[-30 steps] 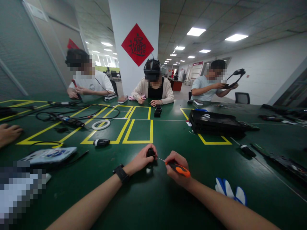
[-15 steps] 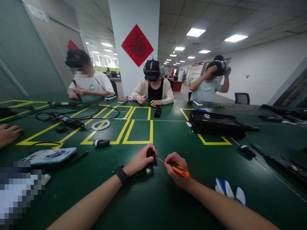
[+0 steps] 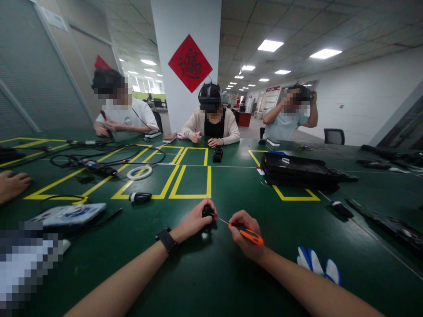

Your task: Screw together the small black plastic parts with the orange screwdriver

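My left hand (image 3: 197,216) is closed around a small black part (image 3: 207,211), whose kind I cannot make out, just above the green table (image 3: 158,273). In my right hand (image 3: 246,235) is a screwdriver (image 3: 251,237) with an orange and dark handle, gripped with the fingers wrapped round it. Its thin metal shaft points left, and the tip is at the black part or very close to it; the exact contact is too small to tell. A dark watch strap (image 3: 167,240) circles my left wrist.
White-and-blue gloves (image 3: 317,263) lie right of my right forearm. A black cylindrical piece (image 3: 140,197) and a white ring-shaped coil (image 3: 139,172) lie ahead on the left. Stacked black panels (image 3: 294,169) stand at right. Three people sit opposite; another person's hand (image 3: 13,185) rests at far left.
My right hand and the screwdriver have shifted very slightly to the right. My left hand keeps its hold on the black part. The person at far right has moved their hands at the headset.
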The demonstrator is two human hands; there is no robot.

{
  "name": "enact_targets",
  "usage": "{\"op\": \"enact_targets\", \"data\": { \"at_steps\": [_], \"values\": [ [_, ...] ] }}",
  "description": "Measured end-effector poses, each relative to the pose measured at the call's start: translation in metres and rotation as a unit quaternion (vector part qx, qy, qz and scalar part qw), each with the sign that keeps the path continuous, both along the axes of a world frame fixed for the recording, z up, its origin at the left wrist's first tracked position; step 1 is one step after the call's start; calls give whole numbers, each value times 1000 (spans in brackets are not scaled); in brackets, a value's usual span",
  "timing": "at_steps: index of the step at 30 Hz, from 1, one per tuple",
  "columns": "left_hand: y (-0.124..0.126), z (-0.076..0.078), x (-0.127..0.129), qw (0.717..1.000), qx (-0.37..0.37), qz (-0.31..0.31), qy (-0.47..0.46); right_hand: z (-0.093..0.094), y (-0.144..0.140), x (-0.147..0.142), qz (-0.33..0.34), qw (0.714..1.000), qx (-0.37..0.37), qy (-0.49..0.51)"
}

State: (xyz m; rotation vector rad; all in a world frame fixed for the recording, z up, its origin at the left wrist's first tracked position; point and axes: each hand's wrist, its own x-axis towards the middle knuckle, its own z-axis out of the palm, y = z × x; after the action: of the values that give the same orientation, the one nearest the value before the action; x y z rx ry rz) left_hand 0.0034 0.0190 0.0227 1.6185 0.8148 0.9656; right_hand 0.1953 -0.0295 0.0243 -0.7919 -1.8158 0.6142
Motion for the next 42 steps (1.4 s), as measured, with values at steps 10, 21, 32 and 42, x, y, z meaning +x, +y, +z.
{"op": "enact_targets", "data": {
  "at_steps": [10,21,32,42],
  "values": [
    [1,-1,0,1000,5,6,11,-2,1,-1,4,1000,-2,-6],
    [2,-3,0,1000,7,2,12,0,2,0,12,1000,11,-8],
    [0,1,0,1000,-8,1,-10,0,3,0,6,1000,-5,-3],
    [-1,1,1,1000,-9,2,-7,1,2,0,15,1000,20,7]
  ]
}}
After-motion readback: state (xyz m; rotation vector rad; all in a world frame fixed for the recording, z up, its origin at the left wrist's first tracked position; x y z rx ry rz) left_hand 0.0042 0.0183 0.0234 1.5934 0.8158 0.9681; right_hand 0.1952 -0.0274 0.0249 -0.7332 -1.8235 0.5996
